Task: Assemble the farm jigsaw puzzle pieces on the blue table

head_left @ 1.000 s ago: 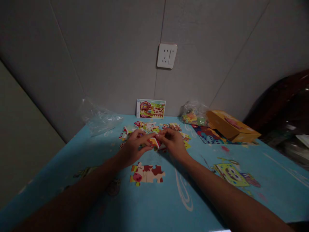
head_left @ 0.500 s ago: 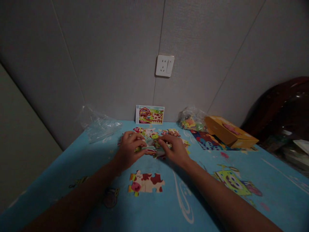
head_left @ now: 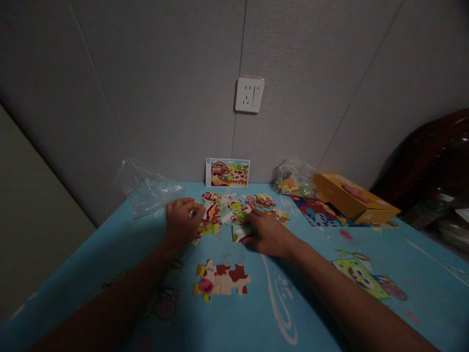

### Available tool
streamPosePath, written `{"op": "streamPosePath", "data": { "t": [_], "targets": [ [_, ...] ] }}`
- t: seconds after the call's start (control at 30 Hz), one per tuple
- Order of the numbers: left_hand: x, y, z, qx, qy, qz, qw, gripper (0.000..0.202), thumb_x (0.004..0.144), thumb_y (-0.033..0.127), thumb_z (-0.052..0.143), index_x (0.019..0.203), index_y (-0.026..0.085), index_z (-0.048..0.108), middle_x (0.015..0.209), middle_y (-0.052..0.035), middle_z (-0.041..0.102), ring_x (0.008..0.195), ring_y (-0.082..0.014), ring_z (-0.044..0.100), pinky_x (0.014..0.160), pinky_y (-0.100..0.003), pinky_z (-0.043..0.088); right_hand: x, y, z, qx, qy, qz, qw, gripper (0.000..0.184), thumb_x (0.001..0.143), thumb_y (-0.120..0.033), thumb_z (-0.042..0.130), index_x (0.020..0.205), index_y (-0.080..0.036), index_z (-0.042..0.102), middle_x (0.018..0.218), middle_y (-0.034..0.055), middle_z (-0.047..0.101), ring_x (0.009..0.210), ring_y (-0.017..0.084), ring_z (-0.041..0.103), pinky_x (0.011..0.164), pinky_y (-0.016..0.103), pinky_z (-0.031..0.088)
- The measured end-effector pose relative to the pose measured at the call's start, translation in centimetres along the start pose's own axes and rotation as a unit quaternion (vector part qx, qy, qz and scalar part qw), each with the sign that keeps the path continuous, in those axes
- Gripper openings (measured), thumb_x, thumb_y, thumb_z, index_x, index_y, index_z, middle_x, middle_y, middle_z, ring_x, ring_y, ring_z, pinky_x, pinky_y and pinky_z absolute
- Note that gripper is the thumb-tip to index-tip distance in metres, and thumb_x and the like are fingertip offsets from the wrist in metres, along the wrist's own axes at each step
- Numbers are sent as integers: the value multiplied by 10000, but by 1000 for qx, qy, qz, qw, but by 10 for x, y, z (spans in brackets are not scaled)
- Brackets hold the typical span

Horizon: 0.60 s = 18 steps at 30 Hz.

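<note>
My left hand (head_left: 182,218) is at the left edge of a heap of loose puzzle pieces (head_left: 211,211), its fingers curled in. A small patterned bit of a puzzle piece shows between its thumb and fingers; the rest is hidden. At the heap's near right side, my right hand (head_left: 269,233) pinches a pale puzzle piece (head_left: 240,232) with green and dark red edges, low over the cloth. Closer to me lies a joined section of puzzle with a cow (head_left: 222,278), brown-spotted and pink-nosed, apart from both hands.
Against the wall leans a farm picture card (head_left: 229,173). To its left lies a clear plastic bag (head_left: 150,195); to its right, a bag of pieces (head_left: 293,181) and a yellow box (head_left: 357,198) on a colourful sheet (head_left: 311,215). A blue cartoon-print cloth (head_left: 234,322) covers the table.
My hands have moved apart: the left went left, the right slightly right and nearer with a pale piece. More of the heap shows between them. The cow section stays put.
</note>
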<state>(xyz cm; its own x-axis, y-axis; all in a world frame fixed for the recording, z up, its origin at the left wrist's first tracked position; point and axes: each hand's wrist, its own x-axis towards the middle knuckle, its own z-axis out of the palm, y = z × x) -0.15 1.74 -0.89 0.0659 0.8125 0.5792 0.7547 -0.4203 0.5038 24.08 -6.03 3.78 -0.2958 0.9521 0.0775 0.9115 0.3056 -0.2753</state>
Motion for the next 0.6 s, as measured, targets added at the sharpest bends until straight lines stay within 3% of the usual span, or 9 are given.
{"op": "streamPosePath", "data": {
  "t": [0.07, 0.13, 0.2, 0.3, 0.37, 0.47, 0.53, 0.6],
  "targets": [
    [0, -5, 1, 35, -6, -34, 999, 162, 800, 308, 597, 725, 192, 682, 908, -84, 678, 1016, -269, 581, 1006, -482, 342, 0, 0, 0, 33, 0, 0, 999, 385, 717, -249, 719, 1064, -150, 586, 993, 94, 654, 828, 210, 598, 677, 290, 392],
    [-1, -5, 0, 54, -7, -42, 998, 155, 768, 284, 640, 863, 179, 705, 980, -100, 683, 1040, -291, 561, 1010, -498, 345, 1, 1, 1, 76, 2, -6, 997, 363, 727, -171, 686, 1069, -169, 561, 881, 49, 659, 753, 182, 586, 631, 273, 361],
    [-3, 0, -3, 35, -16, 5, 999, 372, 751, 266, 679, 1113, 182, 668, 1108, -104, 670, 1095, -303, 525, 1021, -503, 346, 2, 1, 5, 126, 17, -12, 992, 315, 755, -116, 630, 1053, -187, 559, 786, 15, 643, 692, 162, 569, 601, 264, 341],
    [-10, 13, -8, -39, -80, 138, 986, 671, 752, 282, 729, 1382, 245, 500, 1168, -79, 644, 1166, -295, 473, 1030, -487, 359, 5, 0, 16, 242, 72, -4, 968, 227, 805, -141, 589, 1022, -197, 557, 724, -2, 626, 657, 153, 570, 602, 268, 366],
    [-17, 20, -8, -83, -136, 195, 968, 721, 742, 291, 760, 1405, 305, 477, 1141, -65, 613, 1160, -273, 484, 1019, -460, 390, 8, -5, 24, 339, 108, -2, 935, 231, 820, -206, 602, 1041, -200, 537, 704, -14, 615, 650, 154, 581, 611, 275, 397],
    [-24, 24, -5, -133, -178, 202, 954, 616, 777, 268, 736, 1351, 365, 534, 1115, -47, 543, 1064, -218, 546, 964, -399, 458, 11, -14, 33, 437, 133, -3, 890, 315, 805, -295, 643, 1073, -202, 506, 652, -46, 572, 609, 147, 565, 591, 275, 420],
    [-25, 24, -4, -144, -175, 186, 956, 561, 791, 248, 719, 1317, 367, 568, 1096, -44, 525, 1019, -204, 562, 944, -392, 474, 12, -18, 35, 447, 135, -1, 884, 343, 798, -323, 656, 1078, -200, 500, 636, -53, 563, 594, 145, 554, 583, 276, 425],
    [-22, 23, -6, -135, -155, 169, 964, 534, 782, 227, 724, 1287, 346, 599, 1059, -46, 532, 1005, -211, 563, 949, -413, 466, 13, -18, 33, 409, 151, 6, 900, 305, 817, -327, 637, 1064, -195, 516, 659, -34, 594, 614, 153, 565, 610, 290, 438]
  ]
}}
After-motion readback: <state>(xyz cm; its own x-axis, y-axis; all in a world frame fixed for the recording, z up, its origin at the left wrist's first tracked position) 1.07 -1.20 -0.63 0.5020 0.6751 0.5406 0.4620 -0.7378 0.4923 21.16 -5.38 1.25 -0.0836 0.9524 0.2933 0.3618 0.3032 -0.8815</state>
